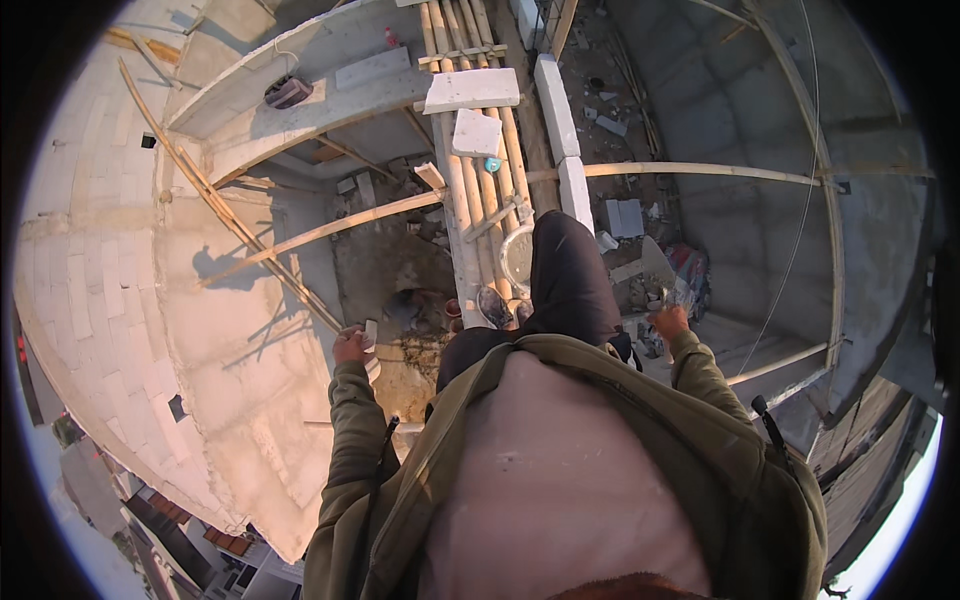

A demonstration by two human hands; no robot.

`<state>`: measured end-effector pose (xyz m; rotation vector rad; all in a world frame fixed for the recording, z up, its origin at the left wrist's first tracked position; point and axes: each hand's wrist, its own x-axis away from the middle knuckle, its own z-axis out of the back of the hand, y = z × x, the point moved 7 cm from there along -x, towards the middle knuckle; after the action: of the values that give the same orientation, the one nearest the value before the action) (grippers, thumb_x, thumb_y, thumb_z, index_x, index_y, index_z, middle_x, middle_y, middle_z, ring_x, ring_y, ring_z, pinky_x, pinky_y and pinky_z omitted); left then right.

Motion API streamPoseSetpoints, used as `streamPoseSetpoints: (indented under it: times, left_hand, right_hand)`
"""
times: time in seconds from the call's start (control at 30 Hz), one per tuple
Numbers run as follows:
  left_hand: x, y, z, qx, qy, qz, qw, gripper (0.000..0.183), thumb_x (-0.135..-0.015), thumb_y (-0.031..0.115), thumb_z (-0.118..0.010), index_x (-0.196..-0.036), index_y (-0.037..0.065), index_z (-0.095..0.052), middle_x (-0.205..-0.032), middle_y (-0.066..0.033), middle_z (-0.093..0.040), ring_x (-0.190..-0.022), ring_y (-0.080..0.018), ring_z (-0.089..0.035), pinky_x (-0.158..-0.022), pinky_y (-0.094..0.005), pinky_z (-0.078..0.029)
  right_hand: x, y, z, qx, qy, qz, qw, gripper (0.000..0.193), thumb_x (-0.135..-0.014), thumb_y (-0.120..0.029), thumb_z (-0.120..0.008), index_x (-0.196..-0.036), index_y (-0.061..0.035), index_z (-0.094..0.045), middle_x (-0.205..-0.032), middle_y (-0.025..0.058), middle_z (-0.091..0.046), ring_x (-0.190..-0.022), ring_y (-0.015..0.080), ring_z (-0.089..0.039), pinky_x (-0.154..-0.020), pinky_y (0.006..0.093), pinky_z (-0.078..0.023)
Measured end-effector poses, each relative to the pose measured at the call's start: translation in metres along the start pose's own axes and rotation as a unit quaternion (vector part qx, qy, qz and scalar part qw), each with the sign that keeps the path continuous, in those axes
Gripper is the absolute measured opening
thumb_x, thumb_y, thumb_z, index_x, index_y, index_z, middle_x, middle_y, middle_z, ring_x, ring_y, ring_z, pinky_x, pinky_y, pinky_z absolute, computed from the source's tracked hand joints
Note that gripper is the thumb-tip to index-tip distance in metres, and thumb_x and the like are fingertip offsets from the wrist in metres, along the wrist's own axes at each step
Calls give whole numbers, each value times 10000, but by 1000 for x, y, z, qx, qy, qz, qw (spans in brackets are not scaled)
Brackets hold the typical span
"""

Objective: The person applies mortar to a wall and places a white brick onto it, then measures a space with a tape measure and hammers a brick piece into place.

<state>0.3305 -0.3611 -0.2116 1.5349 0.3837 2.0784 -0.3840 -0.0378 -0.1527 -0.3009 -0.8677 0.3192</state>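
Observation:
My left hand (352, 345) is out to the left, its fingers closed around a small pale block piece (371, 335). On the right, my right hand (670, 322) is closed on what looks like a trowel (657, 265) with a flat grey blade; its outline blends into the rubble below. A round bucket (507, 262) with a pale rim stands on the wooden poles (472, 205) by my legs. One boot (492, 305) shows on the poles. Farther along lie a long white block (472, 90) and a squarer white block (477, 133).
A row of white blocks (573, 190) runs along the right of the poles. Deep rooms drop away on both sides, with rubble (622, 218) below right. Timber beams (700, 170) cross the gaps. A dark bag (288, 92) rests on the far-left ledge; a teal object (492, 165) lies on the poles.

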Motion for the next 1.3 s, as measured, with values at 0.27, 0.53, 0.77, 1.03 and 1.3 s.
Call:
streamPoseSetpoints:
  times: [0.27, 0.53, 0.77, 1.03, 1.3]
  left_hand:
    - [-17, -27, -19, -9, -34, 99, 994, 310, -1000, 138, -547, -1305, 100, -588, -1071, -109, -689, -858, -294, -704, -651, -512, -566]
    - [-98, -32, 3, 24, -42, 251, 967, 267, -1008, 279, -465, -1156, 170, -658, -992, -72, -697, -857, -314, -690, -689, -550, -521]
    - [-146, 244, -110, 81, -7, 75, 994, 230, -991, 185, -528, -1187, 118, -627, -979, -79, -703, -801, -251, -685, -600, -425, -529]
    - [-182, 561, -165, 72, 17, -144, 987, 270, -979, 151, -595, -1233, 63, -622, -1064, -83, -708, -901, -216, -714, -622, -349, -583]
    - [-363, 533, -309, -86, -57, 57, 993, 230, -913, 194, -665, -1099, 59, -678, -1004, -96, -709, -871, -264, -713, -649, -407, -566]
  right_hand:
    - [-55, -41, -33, 87, -105, -106, 985, 283, -813, -189, -815, -896, 64, -720, -702, 150, -708, -624, 244, -690, -604, 403, -546]
    - [-185, -184, -54, 63, -130, -41, 989, 308, -883, -265, -764, -1051, -9, -731, -796, 117, -743, -680, 222, -715, -613, 387, -566]
    - [-361, -339, 2, 400, -108, 170, 894, 297, -861, -358, -760, -1050, -129, -759, -901, 66, -776, -808, 244, -758, -782, 413, -601]
    - [-396, -642, 59, 1, -86, 135, 987, 323, -804, -250, -825, -930, 9, -679, -707, 104, -693, -575, 190, -662, -556, 371, -531]
    - [-456, -771, 100, 11, -98, 170, 981, 366, -834, -246, -795, -976, 41, -619, -758, 153, -676, -640, 239, -675, -637, 415, -563]
